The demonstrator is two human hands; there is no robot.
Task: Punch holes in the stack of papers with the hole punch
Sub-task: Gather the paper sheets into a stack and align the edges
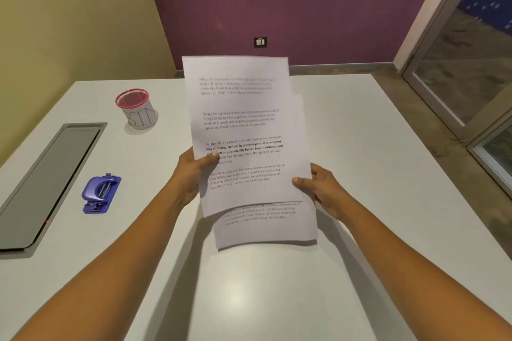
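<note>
I hold a stack of white printed papers [249,130] above the white table [277,285], lifted off its surface. The sheets are staggered, so several top and bottom edges show one behind another. My left hand [191,171] grips the stack's left edge, thumb on the front sheet. Gripping the right edge lower down is my right hand [321,188], its thumb also on the front. A blue hole punch [101,193] rests on the table to the left, apart from both hands.
A mesh cup with a red rim [137,109] stands at the back left of the table. A grey recessed cable flap [47,183] runs along the left side. A glass door [471,69] is at the right.
</note>
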